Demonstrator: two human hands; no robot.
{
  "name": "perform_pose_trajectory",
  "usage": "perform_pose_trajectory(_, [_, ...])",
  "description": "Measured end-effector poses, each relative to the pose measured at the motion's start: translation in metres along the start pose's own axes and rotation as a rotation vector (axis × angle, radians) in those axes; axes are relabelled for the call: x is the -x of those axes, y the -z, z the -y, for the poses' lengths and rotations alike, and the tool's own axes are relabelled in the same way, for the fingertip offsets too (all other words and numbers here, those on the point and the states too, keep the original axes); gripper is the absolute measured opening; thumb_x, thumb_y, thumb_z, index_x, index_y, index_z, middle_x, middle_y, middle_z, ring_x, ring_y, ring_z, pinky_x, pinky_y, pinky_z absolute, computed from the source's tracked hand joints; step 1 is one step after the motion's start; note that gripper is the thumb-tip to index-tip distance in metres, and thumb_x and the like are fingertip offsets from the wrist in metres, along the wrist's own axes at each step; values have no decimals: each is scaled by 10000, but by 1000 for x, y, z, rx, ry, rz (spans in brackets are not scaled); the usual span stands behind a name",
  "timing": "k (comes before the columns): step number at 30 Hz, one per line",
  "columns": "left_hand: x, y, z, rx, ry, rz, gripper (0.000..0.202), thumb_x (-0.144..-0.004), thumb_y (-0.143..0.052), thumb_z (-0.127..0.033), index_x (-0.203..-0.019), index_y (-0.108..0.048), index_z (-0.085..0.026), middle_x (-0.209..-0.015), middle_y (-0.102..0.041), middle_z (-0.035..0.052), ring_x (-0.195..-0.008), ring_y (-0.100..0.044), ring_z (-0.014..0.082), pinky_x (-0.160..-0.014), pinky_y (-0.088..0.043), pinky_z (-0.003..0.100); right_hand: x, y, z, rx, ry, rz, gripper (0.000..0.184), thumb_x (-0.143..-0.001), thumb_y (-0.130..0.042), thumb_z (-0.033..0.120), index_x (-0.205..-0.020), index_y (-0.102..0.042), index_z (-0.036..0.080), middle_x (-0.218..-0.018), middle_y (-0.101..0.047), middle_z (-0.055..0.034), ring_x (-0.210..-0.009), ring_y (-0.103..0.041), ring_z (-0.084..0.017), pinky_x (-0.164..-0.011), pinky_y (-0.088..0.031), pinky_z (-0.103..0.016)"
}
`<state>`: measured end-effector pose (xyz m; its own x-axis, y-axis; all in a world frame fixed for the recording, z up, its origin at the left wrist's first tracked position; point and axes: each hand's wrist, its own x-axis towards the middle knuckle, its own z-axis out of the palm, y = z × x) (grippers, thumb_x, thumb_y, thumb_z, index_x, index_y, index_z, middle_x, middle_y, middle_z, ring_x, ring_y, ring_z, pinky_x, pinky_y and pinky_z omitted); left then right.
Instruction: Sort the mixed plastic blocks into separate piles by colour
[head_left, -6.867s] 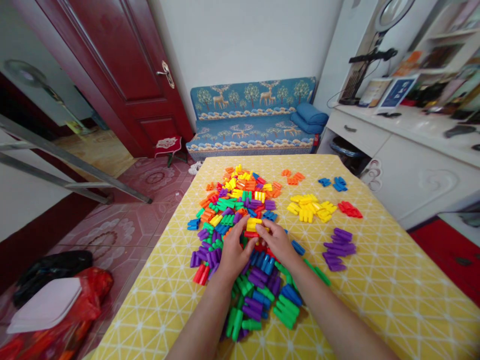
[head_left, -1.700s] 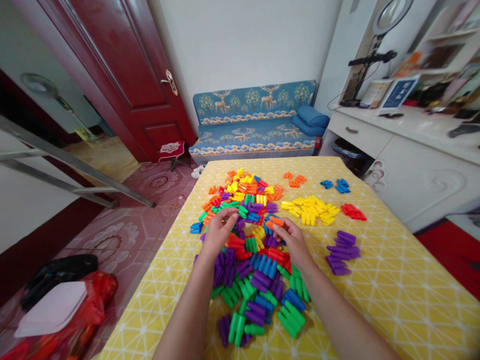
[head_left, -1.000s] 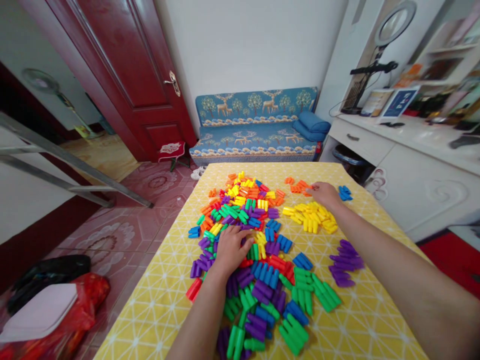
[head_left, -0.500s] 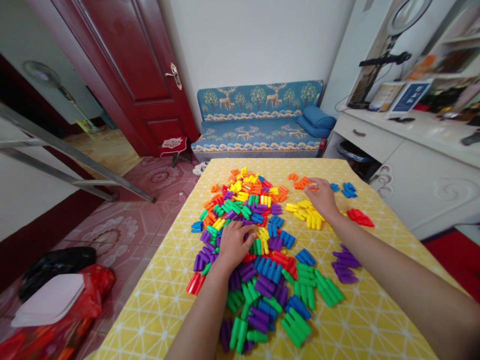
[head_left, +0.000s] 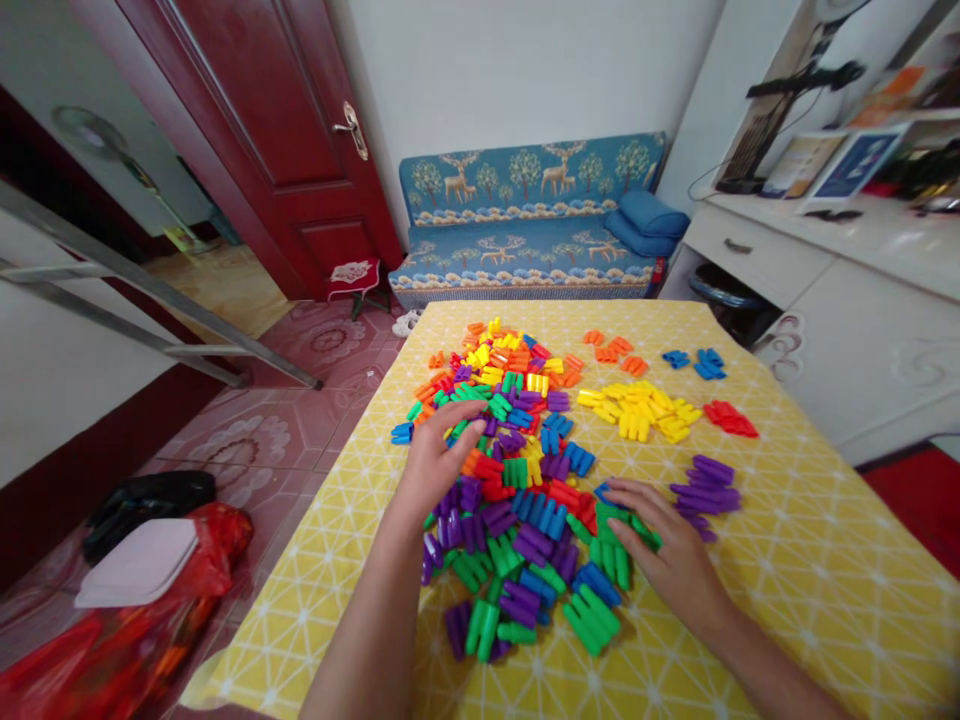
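Note:
A mixed pile of plastic building blocks [head_left: 517, 470] in purple, green, blue, red, yellow and orange spreads over the table's middle. My left hand [head_left: 435, 455] hovers at the pile's left side, thumb and fingers apart, with no block visible in it. My right hand [head_left: 671, 545] reaches over green blocks [head_left: 615, 560] at the pile's right edge. Its thumb and fingers are parted, and a blue block [head_left: 602, 492] shows by the fingertips; whether they touch it is unclear. To the right lie groups of yellow blocks [head_left: 637, 408], purple blocks [head_left: 705, 487], red blocks [head_left: 730, 418], blue blocks [head_left: 709, 364] and orange blocks [head_left: 615, 348].
A yellow patterned cloth [head_left: 300, 590] covers the table. Beyond it stands a blue sofa [head_left: 517, 250]; a white cabinet [head_left: 862, 350] is on the right. Bags [head_left: 150, 510] lie on the floor at left, below a metal ladder [head_left: 172, 300].
My right hand has come back from the orange blocks to the green ones near the pile. The left hand has shifted left and up slightly. The view has tilted a little.

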<state>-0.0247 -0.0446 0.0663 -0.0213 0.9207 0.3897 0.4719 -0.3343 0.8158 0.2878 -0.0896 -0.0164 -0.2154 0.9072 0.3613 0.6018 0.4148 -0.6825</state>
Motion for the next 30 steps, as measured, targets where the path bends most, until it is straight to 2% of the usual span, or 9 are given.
perform_pose_trajectory(3, [6,28,25,-85,101,-146,317,-844,-605,-428,-1053,-717,-217,-1097,-700,76,-1076,-620,265,-1005,-445,423,23,2,-1,96,64,47,364,-842,-597,375,-1207,-594,374,-1313,-574,-39,-1209,-542,-283,-984,-476,-474])
perform_pose_trajectory(5, [13,38,52,-199,154,-155,369,-768,-671,-464,-1038,-718,-216,-1108,-685,87,-1102,-599,283,-1018,-431,449,35,1,-1,182,108,87,529,-815,-631,407,-1327,-503,386,-1417,-488,-39,-1287,-472,-306,-1025,-437,-509])
perform_pose_trajectory(8, [24,37,84,-337,206,-125,509,-672,-740,-495,-1098,-700,-220,-1180,-633,116,-1163,-551,322,-1045,-395,504,41,-7,3,284,126,121,760,-785,-652,454,-1466,-327,358,-1545,-301,-50,-1383,-340,-339,-1061,-387,-546])
perform_pose_trajectory(10, [29,26,89,-415,185,-94,547,-693,-730,-511,-1166,-671,-242,-1274,-570,124,-1249,-479,336,-1078,-348,531,37,-15,6,315,122,127,814,-794,-638,463,-1501,-251,345,-1576,-223,-49,-1414,-279,-339,-1077,-367,-547])
perform_pose_trajectory(14, [26,-2,70,-443,101,37,545,-750,-706,-491,-1250,-618,-292,-1430,-427,103,-1351,-374,331,-1098,-340,522,14,-35,12,316,117,113,789,-841,-582,463,-1517,-200,325,-1593,-163,-54,-1444,-206,-320,-1105,-334,-538])
perform_pose_trajectory(18, [15,-18,51,-419,55,154,587,-763,-699,-491,-1292,-586,-265,-1443,-406,124,-1343,-399,328,-1087,-373,499,-13,-54,18,267,119,87,747,-866,-551,467,-1513,-224,286,-1583,-201,-83,-1443,-216,-302,-1129,-295,-534])
perform_pose_trajectory(26, [-7,-30,22,-220,-68,341,528,-795,-698,-371,-1303,-578,-285,-1395,-509,100,-1312,-460,299,-1082,-395,464,-42,-71,25,16,126,54,564,-874,-576,428,-1390,-444,246,-1449,-454,-110,-1346,-407,-275,-1114,-322,-532])
perform_pose_trajectory(28, [-13,-33,12,-109,-84,383,458,-831,-658,-347,-1277,-600,-264,-1322,-586,86,-1250,-527,270,-1057,-429,423,-46,-71,25,-114,142,-5,434,-901,-553,363,-1318,-509,253,-1388,-517,-95,-1299,-461,-242,-1081,-385,-483])
perform_pose_trajectory(30, [-21,-37,8,-60,-87,352,368,-865,-609,-322,-1223,-635,-241,-1227,-654,66,-1169,-587,241,-1029,-454,388,-48,-68,25,-193,151,-93,316,-915,-533,307,-1224,-575,255,-1322,-564,-84,-1248,-502,-221,-1049,-420,-448])
